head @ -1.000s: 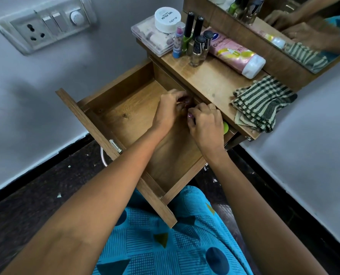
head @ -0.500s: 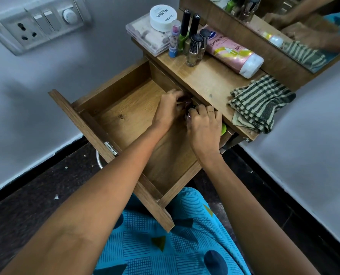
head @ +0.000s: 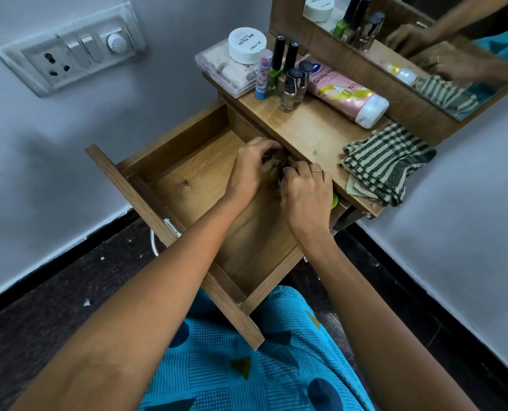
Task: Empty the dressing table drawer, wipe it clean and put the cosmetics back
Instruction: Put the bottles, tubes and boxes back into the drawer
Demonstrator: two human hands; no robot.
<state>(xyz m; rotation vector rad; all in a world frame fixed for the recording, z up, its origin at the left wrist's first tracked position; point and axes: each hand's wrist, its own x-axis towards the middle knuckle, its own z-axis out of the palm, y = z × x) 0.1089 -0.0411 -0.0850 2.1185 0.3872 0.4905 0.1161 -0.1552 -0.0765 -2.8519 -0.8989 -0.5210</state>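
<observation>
The wooden drawer [head: 187,185] stands pulled out, its visible floor bare. My left hand [head: 254,167] and my right hand [head: 304,191] reach together into its back right corner under the tabletop, fingers curled around small dark items that are mostly hidden. A green object [head: 334,200] peeks out beside my right hand. On the tabletop [head: 315,134] stand several nail polish bottles [head: 290,84], a white jar [head: 247,43] on a clear case [head: 226,69], a lying pink lotion bottle [head: 344,90] and a folded striped cloth [head: 386,164].
A mirror [head: 424,40] rises behind the tabletop. A switch and socket plate [head: 69,54] is on the left wall. White walls close in on both sides. Dark floor lies below, and my blue patterned lap [head: 247,366] sits under the drawer front.
Both hands have stayed in the drawer's back right corner, fingers shifting slightly. The camera view has moved a little.
</observation>
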